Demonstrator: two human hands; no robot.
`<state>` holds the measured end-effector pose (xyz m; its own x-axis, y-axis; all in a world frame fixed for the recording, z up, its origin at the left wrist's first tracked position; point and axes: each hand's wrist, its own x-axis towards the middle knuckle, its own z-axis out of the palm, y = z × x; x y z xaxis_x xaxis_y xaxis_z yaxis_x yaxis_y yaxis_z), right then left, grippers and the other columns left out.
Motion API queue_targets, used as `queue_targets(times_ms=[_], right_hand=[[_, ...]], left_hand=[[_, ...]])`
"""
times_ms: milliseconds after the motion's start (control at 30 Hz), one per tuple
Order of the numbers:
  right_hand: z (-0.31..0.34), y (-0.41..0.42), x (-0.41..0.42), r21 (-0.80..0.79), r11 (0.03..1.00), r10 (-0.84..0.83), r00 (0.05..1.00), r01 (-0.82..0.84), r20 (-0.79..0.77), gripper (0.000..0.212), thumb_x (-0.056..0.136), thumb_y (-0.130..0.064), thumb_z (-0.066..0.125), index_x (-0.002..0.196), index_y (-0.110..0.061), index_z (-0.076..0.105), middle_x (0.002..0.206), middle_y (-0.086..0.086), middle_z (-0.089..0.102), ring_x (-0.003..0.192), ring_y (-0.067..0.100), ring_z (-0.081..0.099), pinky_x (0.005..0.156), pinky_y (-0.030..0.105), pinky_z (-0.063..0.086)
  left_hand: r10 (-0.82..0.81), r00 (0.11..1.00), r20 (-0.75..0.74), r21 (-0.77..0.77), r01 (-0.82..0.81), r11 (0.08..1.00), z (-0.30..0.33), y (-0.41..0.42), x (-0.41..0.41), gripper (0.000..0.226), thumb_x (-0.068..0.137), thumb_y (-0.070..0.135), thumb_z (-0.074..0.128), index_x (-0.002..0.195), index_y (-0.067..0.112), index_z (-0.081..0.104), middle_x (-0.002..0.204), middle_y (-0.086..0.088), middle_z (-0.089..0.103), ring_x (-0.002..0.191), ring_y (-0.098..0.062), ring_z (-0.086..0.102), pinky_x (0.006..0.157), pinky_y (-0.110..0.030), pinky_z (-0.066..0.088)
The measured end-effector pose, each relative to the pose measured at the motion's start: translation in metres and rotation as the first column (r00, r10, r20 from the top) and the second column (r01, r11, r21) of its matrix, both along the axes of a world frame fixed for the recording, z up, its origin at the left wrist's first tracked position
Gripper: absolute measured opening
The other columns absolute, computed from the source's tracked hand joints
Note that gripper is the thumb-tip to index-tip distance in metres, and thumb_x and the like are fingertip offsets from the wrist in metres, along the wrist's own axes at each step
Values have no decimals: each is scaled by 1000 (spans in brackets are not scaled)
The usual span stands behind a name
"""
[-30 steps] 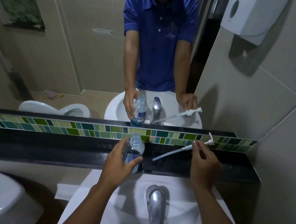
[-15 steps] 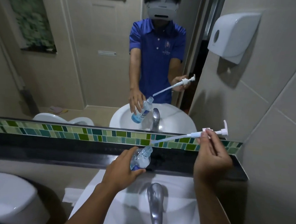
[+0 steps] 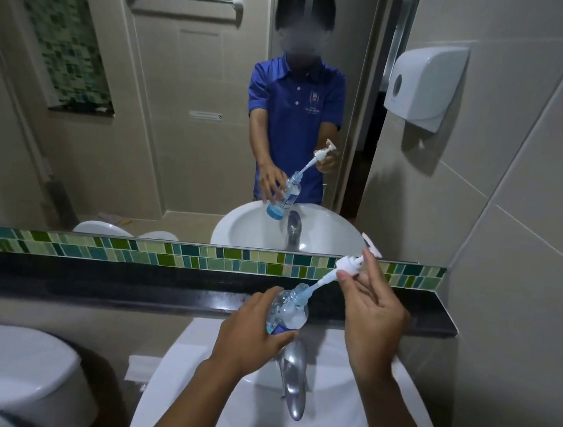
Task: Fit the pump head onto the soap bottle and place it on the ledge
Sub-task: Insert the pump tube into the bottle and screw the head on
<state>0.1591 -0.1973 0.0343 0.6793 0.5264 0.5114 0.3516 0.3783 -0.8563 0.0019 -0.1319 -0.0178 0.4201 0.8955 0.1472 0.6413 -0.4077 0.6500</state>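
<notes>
Clear plastic forms the soap bottle [image 3: 287, 312], which is held tilted above the back of a white sink [image 3: 339, 422], its neck pointing up and to the right. The left hand [image 3: 251, 331] is wrapped around the lower half of the bottle, fingers over the far side and thumb across the blue label near the base, so this grip is clamped on the bottle. A little clear liquid is seen inside.

The pump head [image 3: 350, 266] is white and is pinched at its collar by the thumb and fingers of the right hand [image 3: 374, 320]; this grip is clamped on the pump. Its nozzle is raised up and to the right, in front of a band of green and teal tiles [image 3: 166, 254]. The pump's long pale tube is already passed into the bottle's mouth, while the collar is held well apart from the neck, so the head is not yet seated.

A dark stone ledge [image 3: 94, 281] is seen running along the wall just behind both hands, below the tiles. A chrome tap [image 3: 291, 383] is placed directly beneath the bottle. A white toilet [image 3: 7, 369] is seen at lower left, and a white paper dispenser [image 3: 423, 86] is mounted on the right wall. A mirror [image 3: 181, 100] above the tiles reflects the person in a blue shirt holding the same bottle and pump.
</notes>
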Motion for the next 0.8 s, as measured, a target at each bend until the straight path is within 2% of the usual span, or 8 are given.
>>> queue_targets(times_ms=[133, 233, 367, 500, 567, 633, 733, 800], right_hand=[[-15, -16, -21, 5, 999, 46, 990, -46, -133, 50, 80, 5, 76, 112, -34, 69, 106, 8, 78, 99, 17, 77, 87, 32, 61], [-26, -25, -30, 0, 995, 93, 948, -98, -303, 44, 80, 7, 76, 97, -33, 74, 99, 4, 79, 96, 17, 78, 82, 27, 63], [-36, -30, -35, -69, 982, 130, 899, -174, -418, 39, 77, 8, 79, 97, -16, 56, 108, 6, 74, 89, 7, 77, 83, 29, 63], [-41, -36, -32, -225, 915, 250, 907, -336, -338, 45, 85, -8, 76, 121, -26, 55, 109, -3, 71, 98, 9, 73, 78, 30, 62], [-35, -42, -28, -207, 847, 407, 848, -489, -339, 34, 94, -10, 64, 121, -30, 60, 107, -7, 73, 101, 9, 73, 70, 24, 62], [-31, -46, -24, -192, 816, 473, 821, -545, -321, 28, 97, -6, 57, 117, -26, 64, 101, -17, 77, 100, 3, 73, 65, 18, 60], [-29, -44, -19, -203, 839, 423, 840, -504, -340, 22, 87, -10, 73, 103, -23, 64, 98, -9, 76, 98, 19, 75, 60, 19, 60], [-30, -44, -17, -178, 827, 448, 817, -533, -364, 29, 86, -22, 75, 112, -23, 61, 108, -5, 75, 104, 21, 73, 67, 22, 62]], left_hand=[[23, 998, 54, -44, -21, 999, -2, -20, 4, 80, 78, 58, 73, 147, 40, 37, 144, 16, 52, 126, -12, 54, 99, -38, 50], [22, 998, 62, -63, -18, 998, -8, -34, 4, 80, 79, 57, 74, 149, 40, 36, 147, 15, 50, 128, -12, 53, 98, -31, 46], [38, 989, 141, -103, -24, 994, -11, -49, 1, 81, 80, 53, 76, 149, 37, 38, 149, 16, 49, 129, -7, 50, 89, -16, 36], [20, 982, 185, -102, -2, 995, -13, -58, -4, 81, 77, 55, 78, 147, 43, 38, 137, 25, 49, 110, 9, 45, 78, 1, 30], [16, 978, 207, -120, 9, 993, -12, -61, -7, 81, 77, 53, 79, 146, 45, 37, 127, 29, 42, 102, 12, 47, 71, 5, 33], [12, 975, 220, -126, 16, 992, -11, -63, -11, 81, 76, 51, 80, 144, 46, 37, 124, 28, 40, 102, 12, 48, 70, 6, 38], [6, 973, 231, -133, 26, 991, -9, -67, -15, 80, 75, 51, 81, 142, 50, 37, 127, 22, 45, 106, 3, 52, 73, 6, 41], [2, 971, 238, -134, 31, 991, -7, -70, -16, 77, 75, 51, 81, 137, 56, 35, 125, 25, 45, 105, 6, 52, 74, 5, 42]])
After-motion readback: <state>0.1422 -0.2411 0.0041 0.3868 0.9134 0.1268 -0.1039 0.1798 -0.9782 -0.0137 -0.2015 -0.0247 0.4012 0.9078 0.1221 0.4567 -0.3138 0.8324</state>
